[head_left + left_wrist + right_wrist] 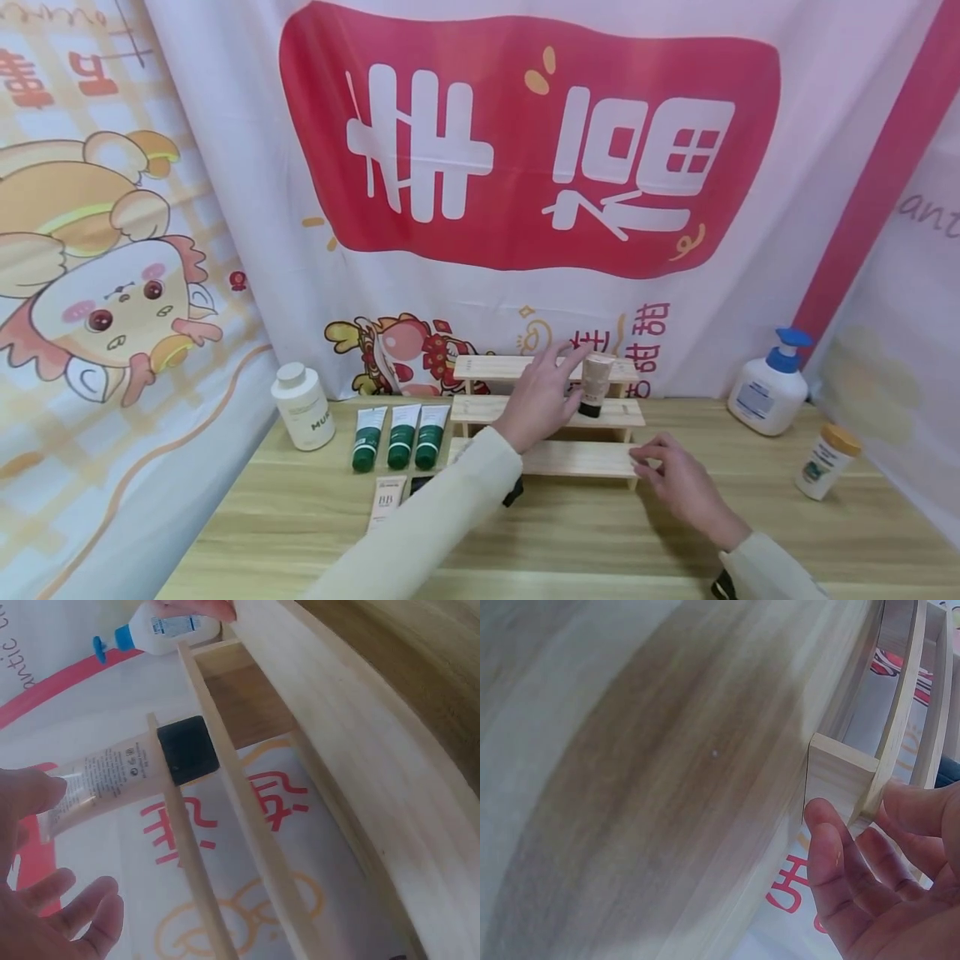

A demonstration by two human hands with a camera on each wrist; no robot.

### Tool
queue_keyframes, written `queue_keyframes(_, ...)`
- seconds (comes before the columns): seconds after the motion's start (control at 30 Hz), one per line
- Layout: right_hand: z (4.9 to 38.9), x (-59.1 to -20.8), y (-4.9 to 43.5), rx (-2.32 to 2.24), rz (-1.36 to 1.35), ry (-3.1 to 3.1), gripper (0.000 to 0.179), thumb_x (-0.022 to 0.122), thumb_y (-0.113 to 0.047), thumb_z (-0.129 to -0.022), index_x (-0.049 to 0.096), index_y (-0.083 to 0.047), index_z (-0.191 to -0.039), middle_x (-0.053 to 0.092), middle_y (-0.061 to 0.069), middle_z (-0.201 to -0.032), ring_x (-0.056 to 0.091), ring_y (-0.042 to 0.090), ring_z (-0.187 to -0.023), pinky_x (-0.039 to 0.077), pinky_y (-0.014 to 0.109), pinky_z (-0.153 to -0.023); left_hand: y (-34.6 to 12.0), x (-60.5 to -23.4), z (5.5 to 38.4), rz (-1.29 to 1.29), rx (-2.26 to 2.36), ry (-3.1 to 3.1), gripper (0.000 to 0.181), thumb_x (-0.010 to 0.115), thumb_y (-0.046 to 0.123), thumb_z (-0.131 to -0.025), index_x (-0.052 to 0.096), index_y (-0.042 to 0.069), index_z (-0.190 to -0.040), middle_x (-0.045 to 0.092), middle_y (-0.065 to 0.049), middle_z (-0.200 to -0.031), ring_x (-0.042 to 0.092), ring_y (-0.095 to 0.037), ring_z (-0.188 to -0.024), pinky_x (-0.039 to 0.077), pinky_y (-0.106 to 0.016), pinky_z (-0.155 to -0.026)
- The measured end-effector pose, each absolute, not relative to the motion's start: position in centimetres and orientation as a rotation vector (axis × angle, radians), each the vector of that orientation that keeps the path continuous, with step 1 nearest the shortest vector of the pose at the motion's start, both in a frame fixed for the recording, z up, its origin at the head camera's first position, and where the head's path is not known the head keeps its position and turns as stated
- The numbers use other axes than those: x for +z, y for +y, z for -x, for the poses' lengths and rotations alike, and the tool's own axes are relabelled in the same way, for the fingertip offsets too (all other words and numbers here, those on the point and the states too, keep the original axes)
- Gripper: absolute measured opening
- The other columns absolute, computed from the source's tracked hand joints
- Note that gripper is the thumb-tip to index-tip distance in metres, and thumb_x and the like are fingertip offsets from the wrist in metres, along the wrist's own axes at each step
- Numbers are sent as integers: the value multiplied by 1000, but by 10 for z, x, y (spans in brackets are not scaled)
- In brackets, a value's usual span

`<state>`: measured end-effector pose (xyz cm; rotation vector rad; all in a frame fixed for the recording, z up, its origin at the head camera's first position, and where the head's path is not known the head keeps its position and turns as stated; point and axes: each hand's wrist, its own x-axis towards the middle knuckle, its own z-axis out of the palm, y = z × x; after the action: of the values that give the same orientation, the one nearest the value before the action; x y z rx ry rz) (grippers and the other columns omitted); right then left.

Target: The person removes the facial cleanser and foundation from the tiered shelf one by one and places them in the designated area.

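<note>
A three-tier wooden display rack (577,458) stands on the table. On its middle tier a beige cosmetic tube (597,379) stands upright on its black cap (189,750). My left hand (540,400) is beside this tube with its fingers spread. In the left wrist view one digit overlaps the tube's upper end, while the other fingers lie apart from it; contact is unclear. My right hand (678,483) pinches the right end of the lowest tier. Its thumb and fingers lie around the board's corner (866,814) in the right wrist view.
Left of the rack lie several green-and-white tubes (401,437) and a BB cream tube (386,500), partly behind my left sleeve. A white bottle (302,408) stands farther left. At right are a blue-topped pump bottle (768,396) and an orange-capped bottle (825,462). A printed curtain (525,292) hangs behind.
</note>
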<state>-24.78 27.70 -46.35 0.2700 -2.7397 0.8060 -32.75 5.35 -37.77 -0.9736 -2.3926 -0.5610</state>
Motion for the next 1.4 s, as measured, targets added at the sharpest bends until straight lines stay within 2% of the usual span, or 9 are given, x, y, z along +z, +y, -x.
queue_keyframes(0.17,249,-463,276,798,-293,-2734,22,72,-2,-80,70,-1,-103,55,4,-95,53,9,-68,48,22,-57,55,-384,331,951,-585,-2373,63,68,23,-88,38,27,-143,42,-5,-137,51,-19,-111,46,-33,-90)
queue_keyframes(0.27,249,-462,274,802,-291,-2725,22,72,-1,-80,70,-1,-102,55,4,-95,53,8,-68,47,22,-57,56,-387,330,961,-633,-2343,54,65,21,-90,42,21,-139,48,-3,-131,52,-16,-110,44,-29,-92)
queue_keyframes(0.4,248,-461,272,818,-284,-2725,22,72,-1,-80,71,-1,-102,54,4,-94,52,8,-67,47,22,-56,58,-387,324,995,-685,-2314,36,61,21,-93,50,13,-127,59,1,-106,55,-9,-93,46,-19,-79)
queue_keyframes(0.5,249,-461,271,826,-281,-2730,22,72,-2,-81,70,-2,-103,54,4,-95,52,8,-67,47,21,-55,58,-388,322,1008,-707,-2285,29,59,21,-94,53,10,-120,57,5,-91,51,-4,-79,43,-15,-68)
queue_keyframes(0.73,249,-463,272,824,-286,-2713,23,72,-2,-80,70,-2,-103,54,4,-94,53,8,-67,47,21,-57,40,-384,315,1022,-912,-2191,32,60,20,-94,53,10,-124,59,4,-91,54,0,-78,45,-9,-68)
queue_keyframes(0.97,247,-465,277,817,-257,-2713,22,72,-2,-80,71,-3,-102,54,3,-94,53,8,-67,47,21,-56,-1,-377,305,938,-1094,-2163,33,63,19,-92,55,15,-123,57,7,-85,53,-2,-70,49,-15,-59)
queue_keyframes(1.17,246,-466,278,816,-245,-2733,23,72,-3,-80,70,-2,-103,55,4,-96,53,9,-68,47,21,-56,-43,-371,296,924,-1143,-2170,35,64,16,-91,53,14,-124,59,6,-85,54,-6,-69,50,-20,-58)
queue_keyframes(1.4,247,-467,277,816,-242,-2745,23,72,-3,-80,70,-2,-103,55,4,-96,53,9,-69,47,21,-57,-101,-367,282,844,-1053,-2184,43,70,10,-86,54,14,-126,60,5,-84,55,-4,-68,50,-20,-58)
